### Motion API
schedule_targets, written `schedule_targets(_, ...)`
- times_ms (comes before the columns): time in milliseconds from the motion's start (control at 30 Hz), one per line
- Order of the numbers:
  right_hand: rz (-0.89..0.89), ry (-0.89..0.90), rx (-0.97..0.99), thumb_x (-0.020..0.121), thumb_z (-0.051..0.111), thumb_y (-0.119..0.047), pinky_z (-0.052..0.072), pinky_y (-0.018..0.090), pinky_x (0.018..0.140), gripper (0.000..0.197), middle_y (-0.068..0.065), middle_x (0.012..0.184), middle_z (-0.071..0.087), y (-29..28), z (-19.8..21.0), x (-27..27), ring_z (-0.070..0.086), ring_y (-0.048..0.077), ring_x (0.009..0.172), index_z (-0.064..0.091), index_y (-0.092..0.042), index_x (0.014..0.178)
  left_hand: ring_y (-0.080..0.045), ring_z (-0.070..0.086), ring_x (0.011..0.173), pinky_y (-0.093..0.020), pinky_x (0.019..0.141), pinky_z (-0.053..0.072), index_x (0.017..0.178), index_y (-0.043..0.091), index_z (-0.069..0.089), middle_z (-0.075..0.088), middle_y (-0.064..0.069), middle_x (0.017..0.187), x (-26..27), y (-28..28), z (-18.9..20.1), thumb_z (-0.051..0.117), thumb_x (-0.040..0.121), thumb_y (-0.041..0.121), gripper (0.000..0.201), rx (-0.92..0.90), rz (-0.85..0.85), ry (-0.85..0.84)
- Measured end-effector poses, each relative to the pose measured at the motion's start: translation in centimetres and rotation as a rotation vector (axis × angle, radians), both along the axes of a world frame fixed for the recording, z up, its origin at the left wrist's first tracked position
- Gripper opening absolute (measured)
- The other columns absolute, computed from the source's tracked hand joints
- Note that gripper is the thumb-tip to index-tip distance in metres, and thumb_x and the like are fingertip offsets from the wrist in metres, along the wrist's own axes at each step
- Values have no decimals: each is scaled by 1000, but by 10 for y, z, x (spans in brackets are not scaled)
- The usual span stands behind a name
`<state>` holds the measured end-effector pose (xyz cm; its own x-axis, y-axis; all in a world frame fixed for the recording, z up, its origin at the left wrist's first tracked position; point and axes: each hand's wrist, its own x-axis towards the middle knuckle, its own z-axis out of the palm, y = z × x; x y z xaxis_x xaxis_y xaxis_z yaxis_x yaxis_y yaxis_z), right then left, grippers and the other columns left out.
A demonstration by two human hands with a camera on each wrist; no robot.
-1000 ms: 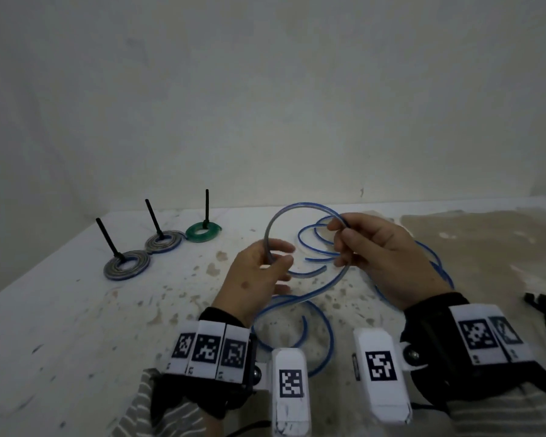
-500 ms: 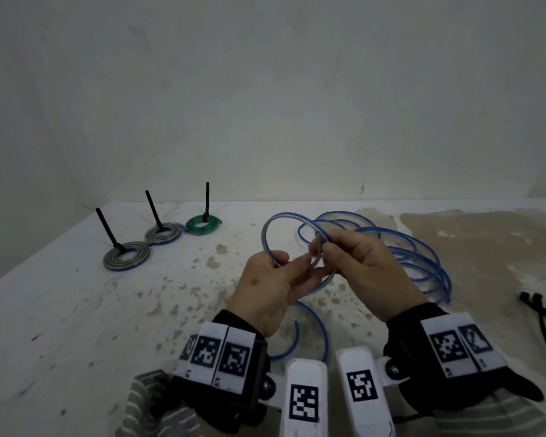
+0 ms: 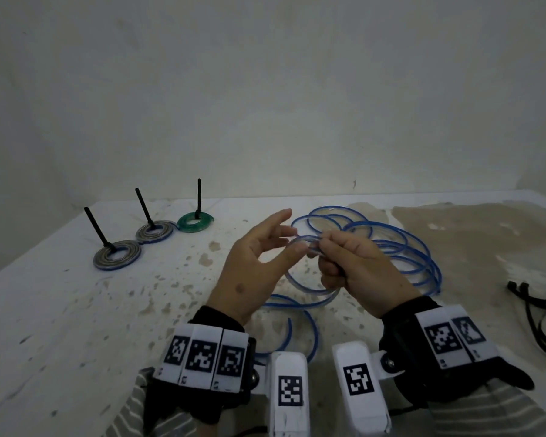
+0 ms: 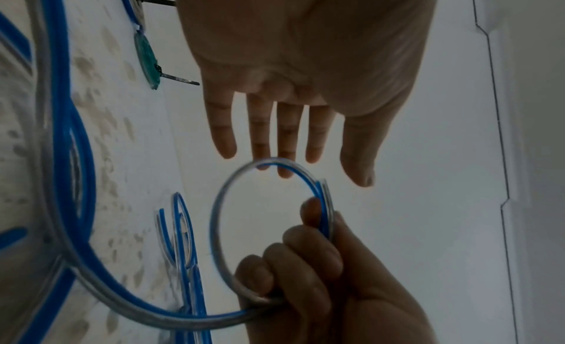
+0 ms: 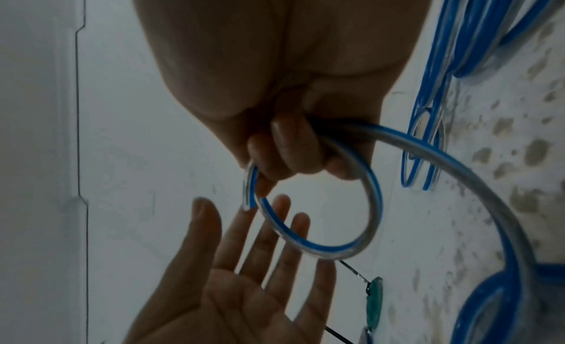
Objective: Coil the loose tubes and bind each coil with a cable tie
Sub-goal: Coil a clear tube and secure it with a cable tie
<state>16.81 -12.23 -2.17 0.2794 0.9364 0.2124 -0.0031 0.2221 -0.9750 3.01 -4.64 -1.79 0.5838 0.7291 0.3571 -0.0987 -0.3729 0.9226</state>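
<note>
A clear tube with a blue stripe is wound into one small loop (image 3: 309, 288) above the table. My right hand (image 3: 344, 260) grips it where the turns cross, with fingers (image 5: 293, 151) curled round the tube. In the left wrist view the loop (image 4: 218, 228) hangs just past my left hand (image 4: 290, 144), whose fingers are straight and apart. That left hand (image 3: 265, 247) holds nothing and sits just left of the loop. The rest of the tube (image 3: 407, 257) lies in loose turns on the table behind and right of my hands, and one end (image 3: 312, 339) trails toward me.
Three bound coils stand at the back left, each with a black tie tail sticking up: a grey-blue coil (image 3: 117, 255), a second grey-blue coil (image 3: 154, 232) and a green coil (image 3: 194, 220). Loose black cable ties (image 3: 542, 310) lie at the right edge. The stained white table (image 3: 76, 326) meets a wall behind.
My left hand has let go of the tube and spread its fingers. The loop has shrunk from a wide arc to a small ring that only my right hand holds.
</note>
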Motion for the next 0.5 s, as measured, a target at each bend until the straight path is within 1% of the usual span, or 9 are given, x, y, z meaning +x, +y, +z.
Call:
schedule_targets(33, 8, -37, -14, 96, 40, -8, 28, 17, 44, 24, -2, 54, 35, 0, 0, -1, 30, 7, 48, 56, -6, 78, -6, 64, 89, -19, 80, 51, 109, 32, 60, 68, 1, 98, 1, -1, 0, 67, 75, 29, 34, 36, -11, 13)
schedule_targets(67, 4, -72, -21, 95, 41, -8, 28, 18, 44, 22, -3, 52, 36, -1, 0, -2, 30, 8, 48, 56, -6, 79, -6, 64, 80, -19, 76, 51, 102, 30, 63, 70, -2, 92, 1, -3, 2, 67, 79, 21, 25, 67, -25, 34)
schedule_targets(133, -36, -163, -17, 95, 43, -8, 28, 21, 46, 22, -6, 49, 41, -1, -1, -1, 32, 9, 48, 57, -8, 78, -6, 61, 61, -18, 63, 51, 93, 25, 67, 70, -6, 81, -1, -4, 2, 64, 83, 9, 19, 107, -54, 79)
schedule_targets(167, -60, -223, -12, 95, 45, -9, 29, 23, 48, 22, -8, 49, 43, -1, -1, 0, 34, 10, 49, 57, -9, 77, -7, 59, 56, -18, 59, 50, 90, 23, 68, 70, -8, 77, -2, -3, 3, 63, 83, 7, 18, 107, -70, 100)
schedule_targets(233, -94, -339, -9, 94, 47, -11, 33, 23, 50, 22, -9, 49, 49, -2, -2, 0, 39, 10, 50, 59, -12, 75, -10, 61, 55, -19, 58, 51, 86, 19, 69, 68, -8, 70, -4, -2, 3, 63, 83, 6, 14, 71, -99, 156)
schedule_targets(333, -92, -464, -10, 93, 50, -11, 35, 15, 51, 22, -9, 54, 54, -2, -3, -2, 45, 1, 49, 59, -18, 74, -12, 65, 57, -18, 58, 52, 78, 15, 69, 67, -6, 66, -6, 0, 3, 61, 86, 7, 14, 28, -143, 263)
schedule_targets(367, -88, -494, -9, 92, 50, -11, 36, 13, 51, 21, -8, 56, 54, -2, -3, -4, 47, 0, 48, 59, -18, 75, -12, 66, 58, -18, 59, 52, 76, 15, 69, 68, -6, 66, -6, 0, 3, 60, 86, 9, 15, 21, -154, 286)
schedule_targets(433, -82, -521, -5, 92, 51, -12, 37, 11, 51, 17, -8, 59, 55, -2, -3, -4, 49, -2, 49, 59, -16, 78, -12, 66, 59, -17, 59, 52, 75, 12, 71, 69, -6, 65, -6, 0, 3, 59, 87, 13, 17, -3, -174, 305)
schedule_targets(500, -74, -524, 5, 92, 52, -12, 37, 11, 52, 14, -8, 60, 56, -2, -4, -5, 50, -1, 50, 61, -14, 81, -12, 65, 58, -19, 59, 53, 75, 9, 70, 68, -5, 62, -6, 0, 3, 58, 87, 15, 19, -45, -189, 300)
